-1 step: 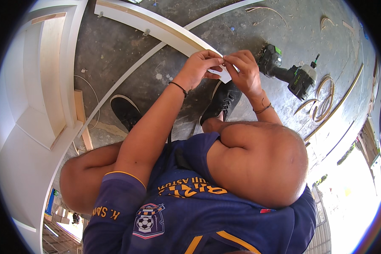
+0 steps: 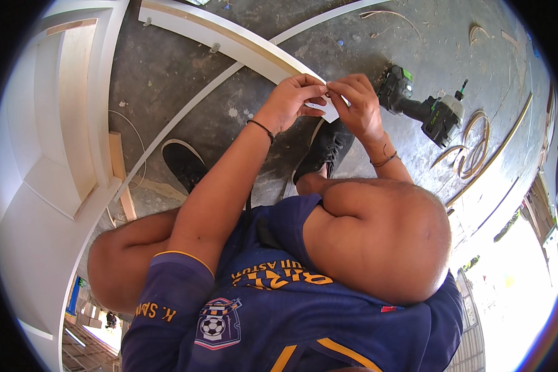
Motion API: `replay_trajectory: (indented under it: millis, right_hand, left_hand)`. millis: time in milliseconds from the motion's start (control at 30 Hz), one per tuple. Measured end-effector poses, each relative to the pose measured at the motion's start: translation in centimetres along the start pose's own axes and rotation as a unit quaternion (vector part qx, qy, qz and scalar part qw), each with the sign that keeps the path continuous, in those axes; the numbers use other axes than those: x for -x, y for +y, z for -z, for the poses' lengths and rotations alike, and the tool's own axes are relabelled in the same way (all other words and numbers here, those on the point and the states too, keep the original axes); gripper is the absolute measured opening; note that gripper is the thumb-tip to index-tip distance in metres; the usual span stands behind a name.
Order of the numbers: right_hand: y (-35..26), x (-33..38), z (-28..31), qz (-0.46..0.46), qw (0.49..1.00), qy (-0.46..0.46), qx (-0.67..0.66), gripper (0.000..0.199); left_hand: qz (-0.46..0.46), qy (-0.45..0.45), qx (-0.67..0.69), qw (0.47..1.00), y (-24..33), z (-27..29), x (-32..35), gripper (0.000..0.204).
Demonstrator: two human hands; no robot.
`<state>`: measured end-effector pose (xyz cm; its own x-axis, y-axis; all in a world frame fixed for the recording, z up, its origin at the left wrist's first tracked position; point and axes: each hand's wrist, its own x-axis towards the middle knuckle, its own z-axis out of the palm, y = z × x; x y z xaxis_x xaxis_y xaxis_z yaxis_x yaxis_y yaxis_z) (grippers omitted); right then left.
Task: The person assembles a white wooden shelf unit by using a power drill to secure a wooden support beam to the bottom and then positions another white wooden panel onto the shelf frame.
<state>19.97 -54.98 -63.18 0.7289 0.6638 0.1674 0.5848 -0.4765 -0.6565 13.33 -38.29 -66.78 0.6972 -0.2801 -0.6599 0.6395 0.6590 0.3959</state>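
Head view: flat white painted board end [image 2: 330, 111], smooth, pinched by left hand [image 2: 291, 99] and right hand [image 2: 358, 105].
Change: none seen; grasp kept.

No packages, signs or screens in view. Only 1 label-like thing: small green patch [image 2: 407, 75] on black power tool [image 2: 425, 105], upper right.

A single wide fisheye view is given from the person's head. The concrete floor [image 2: 186, 68] is seen steeply from above, close.
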Motion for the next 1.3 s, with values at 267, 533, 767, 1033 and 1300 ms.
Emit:
replay_trajectory:
  millis: [267, 533, 767, 1033, 1300]
  right_hand:
    - [-0.3, -0.7, 0.1, -0.022, 1.000, 0.013, -0.016, 0.014]
    - [-0.7, -0.4, 0.1, -0.163, 0.980, 0.004, -0.116, 0.017]
    - [-0.3, -0.4, -0.1, -0.222, 0.960, -0.006, -0.168, 0.022]
    - [-0.6, -0.6, -0.4, -0.230, 0.960, 0.015, -0.157, 0.020]
    - [-0.4, -0.7, -0.8, -0.262, 0.946, 0.030, -0.188, 0.016]
  left_hand:
    - [-0.013, -0.020, 0.177, 0.984, -1.1, 0.5, -0.9, 0.010]
    - [-0.057, -0.011, 0.095, 0.994, -0.6, 0.6, -1.0, 0.015]
    - [-0.087, 0.003, 0.059, 0.994, 0.5, 0.1, -1.0, 0.022]
    - [-0.087, 0.017, 0.028, 0.996, 0.7, -0.2, -1.0, 0.024]
    - [-0.106, 0.016, 0.014, 0.994, 1.0, -0.5, -0.9, 0.025]
